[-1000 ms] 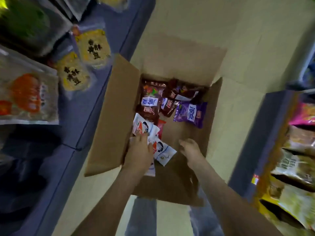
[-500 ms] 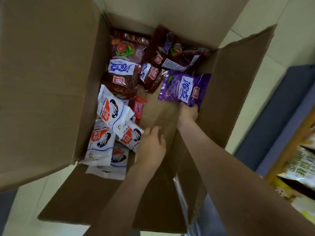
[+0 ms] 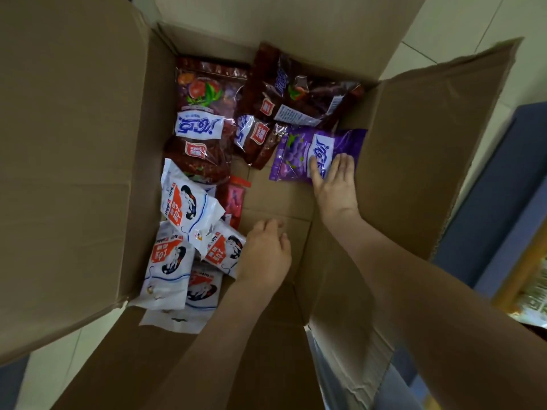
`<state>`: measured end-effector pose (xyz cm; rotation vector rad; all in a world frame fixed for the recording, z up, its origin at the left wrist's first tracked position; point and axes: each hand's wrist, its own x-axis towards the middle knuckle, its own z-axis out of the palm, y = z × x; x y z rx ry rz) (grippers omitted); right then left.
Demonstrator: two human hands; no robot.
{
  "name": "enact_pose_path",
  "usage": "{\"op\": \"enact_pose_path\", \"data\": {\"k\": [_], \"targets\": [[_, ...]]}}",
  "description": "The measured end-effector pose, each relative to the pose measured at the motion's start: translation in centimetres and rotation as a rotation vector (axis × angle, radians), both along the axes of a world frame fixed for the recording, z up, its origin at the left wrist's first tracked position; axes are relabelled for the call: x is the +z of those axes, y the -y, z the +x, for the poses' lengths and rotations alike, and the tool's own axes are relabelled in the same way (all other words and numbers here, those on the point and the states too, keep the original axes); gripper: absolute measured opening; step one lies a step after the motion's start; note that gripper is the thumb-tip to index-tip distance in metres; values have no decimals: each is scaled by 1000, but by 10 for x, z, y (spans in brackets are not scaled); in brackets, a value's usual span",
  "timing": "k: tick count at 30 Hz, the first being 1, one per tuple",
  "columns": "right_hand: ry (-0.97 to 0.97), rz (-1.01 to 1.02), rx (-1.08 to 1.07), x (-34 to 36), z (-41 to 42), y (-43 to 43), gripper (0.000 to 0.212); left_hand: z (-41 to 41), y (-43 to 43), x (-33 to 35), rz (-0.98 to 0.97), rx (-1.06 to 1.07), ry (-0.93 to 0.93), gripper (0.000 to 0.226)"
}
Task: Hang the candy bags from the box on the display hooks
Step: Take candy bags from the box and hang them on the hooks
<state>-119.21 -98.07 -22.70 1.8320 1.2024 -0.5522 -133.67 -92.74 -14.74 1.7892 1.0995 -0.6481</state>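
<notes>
- Purple candy bag (image 3: pixel 299 155) lies flat on the floor of the cardboard box (image 3: pixel 414 179), close to its right wall.
- Right hand (image 3: pixel 334 187): half a second ago it was at the bag's near edge. Now its fingers (image 3: pixel 344 165) lie straight and close together, flat on the bag's near right corner. Nothing is pinched.
- Left hand (image 3: pixel 266 255): barely moved. It hovers over bare box floor just beside the white bags (image 3: pixel 183 208), fingers loosely curled, holding nothing.
- Judgement: the purple bag is the next pick, but it needs a proper grip before lifting.
- Around: dark red bags (image 3: pixel 204 137) are piled at the far wall, and one appears to touch the purple bag's far left corner. A small pink packet (image 3: pixel 235 199) sits between the heaps.
- Display hooks are out of view. The box's raised right flap stands between the bag and the shelf (image 3: pixel 532 291) at right.
</notes>
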Motion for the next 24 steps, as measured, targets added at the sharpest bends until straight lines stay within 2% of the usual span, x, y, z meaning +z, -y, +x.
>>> {"op": "enact_pose_path", "data": {"k": [8,11,13,17,20,22,24], "targets": [[-50,133,108,20,8,-7,33,-2,-4,8,28,-25,-10,34],[1,261,182,53,8,-22,37,-1,-13,30,57,-15,15,33],[-64,315,261,80,-2,-30,41,1,-24,54,83,-26,28,35],[-153,401,395,178,-33,-48,28,-6,-54,120,159,-52,122,53],[-118,674,473,264,-61,-55,33,-23,-79,180,233,-241,126,76],[-98,869,506,328,-86,-65,43,-41,-90,228,247,-294,123,73],[-67,1038,468,389,-111,-74,60,-64,-98,282,290,-234,224,56]]}}
